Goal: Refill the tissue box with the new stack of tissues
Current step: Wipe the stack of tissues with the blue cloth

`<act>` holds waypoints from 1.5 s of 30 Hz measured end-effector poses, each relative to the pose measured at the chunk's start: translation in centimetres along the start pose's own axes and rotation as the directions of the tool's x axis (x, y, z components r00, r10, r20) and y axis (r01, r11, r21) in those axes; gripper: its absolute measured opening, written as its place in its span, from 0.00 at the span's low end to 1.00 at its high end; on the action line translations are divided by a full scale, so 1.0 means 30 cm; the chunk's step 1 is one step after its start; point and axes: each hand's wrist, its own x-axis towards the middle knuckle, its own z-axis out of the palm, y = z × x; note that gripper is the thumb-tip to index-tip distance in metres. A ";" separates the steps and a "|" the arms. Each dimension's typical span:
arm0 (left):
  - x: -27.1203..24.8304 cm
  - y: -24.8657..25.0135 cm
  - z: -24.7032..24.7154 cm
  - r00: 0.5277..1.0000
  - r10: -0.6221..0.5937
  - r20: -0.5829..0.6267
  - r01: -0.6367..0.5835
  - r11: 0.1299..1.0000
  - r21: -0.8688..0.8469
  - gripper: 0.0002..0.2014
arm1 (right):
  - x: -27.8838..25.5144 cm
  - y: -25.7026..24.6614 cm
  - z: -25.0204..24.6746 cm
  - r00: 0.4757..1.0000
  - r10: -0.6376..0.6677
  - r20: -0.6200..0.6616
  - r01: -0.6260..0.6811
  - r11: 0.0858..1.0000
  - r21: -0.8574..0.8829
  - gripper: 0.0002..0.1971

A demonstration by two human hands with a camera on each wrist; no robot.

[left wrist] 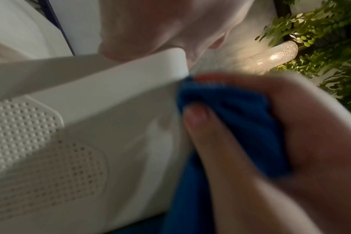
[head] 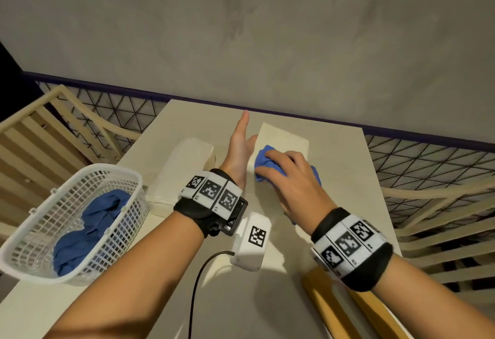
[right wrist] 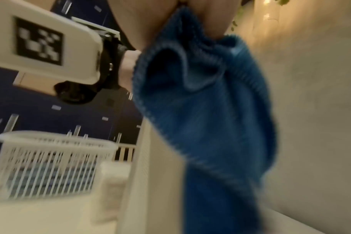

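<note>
Right hand [head: 290, 178] clutches one blue cloth [head: 263, 160] on the tissue box [head: 284, 136]; left hand [head: 239, 145] flat-fingered beside it. One basket [head: 34, 234], two cloths [head: 88, 229] inside.

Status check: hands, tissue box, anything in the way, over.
Left hand open, flat against the tissue box side. Right hand grips blue cloth on the box. Tissue stack waits left, untouched. Basket clear of the work.

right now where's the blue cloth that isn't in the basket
In the head view the blue cloth sits right of centre, bunched under the right hand on the cream box; the left hand stands flat against the box's left side.
</note>
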 end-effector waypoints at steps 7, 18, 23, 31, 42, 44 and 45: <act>-0.008 -0.016 0.000 0.993 0.113 -0.019 -0.112 0.994 0.016 0.32 | 0.014 0.012 -0.023 0.999 -0.046 0.012 0.043 0.982 0.184 0.18; -0.039 -0.005 0.009 0.978 0.191 -0.086 -0.185 0.980 0.069 0.36 | -0.050 0.104 -0.099 0.966 0.224 0.125 -0.255 0.889 0.380 0.17; -0.018 -0.028 0.014 0.992 0.123 -0.025 -0.120 0.990 0.079 0.34 | 0.012 0.078 -0.091 0.928 0.364 0.085 -0.368 0.848 0.381 0.15; -0.052 -0.062 0.044 0.955 0.295 -0.022 -0.280 0.928 0.245 0.28 | 0.086 0.054 -0.065 0.938 0.329 0.106 -0.343 0.848 0.405 0.18; -0.046 -0.056 -0.015 0.945 0.318 -0.074 -0.264 0.879 0.398 0.35 | 0.132 0.002 -0.033 0.916 0.389 0.096 -0.394 0.828 0.399 0.21; -0.038 -0.048 -0.021 0.937 0.331 -0.114 -0.256 0.870 0.421 0.33 | 0.119 -0.027 -0.022 0.940 0.324 0.110 -0.340 0.847 0.409 0.21; -0.041 -0.044 -0.022 0.936 0.327 -0.134 -0.242 0.869 0.432 0.32 | 0.124 -0.017 -0.019 0.941 0.319 0.112 -0.337 0.850 0.406 0.21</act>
